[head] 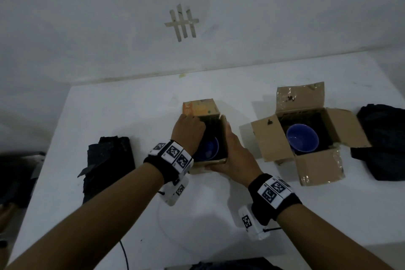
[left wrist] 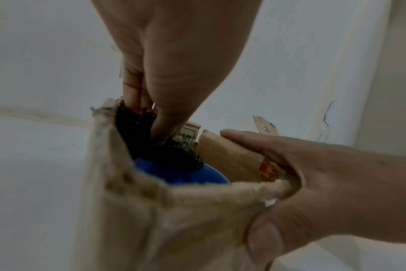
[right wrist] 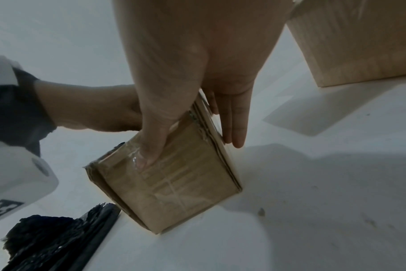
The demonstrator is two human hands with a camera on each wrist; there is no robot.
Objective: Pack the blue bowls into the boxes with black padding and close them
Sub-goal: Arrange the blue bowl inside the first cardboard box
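A small cardboard box (head: 215, 114) stands at the table's middle with a blue bowl (head: 209, 149) inside. My left hand (head: 191, 130) reaches into it from above; in the left wrist view its fingers (left wrist: 132, 95) and thumb pinch black padding (left wrist: 174, 154) lying above the bowl (left wrist: 174, 174). My right hand (head: 230, 149) grips the box's near right corner, thumb on the near face (right wrist: 148, 154), straight fingers (right wrist: 234, 124) along the raised right flap. A larger box (head: 263, 138) to the right stands open, black-lined, with a second blue bowl (head: 302, 139) in it.
A pile of black padding (head: 109, 160) lies left of the small box, and another dark heap (head: 381, 140) right of the larger box. The white table (head: 131, 105) ends at a wall behind. A cable (head: 125, 254) runs off the near edge.
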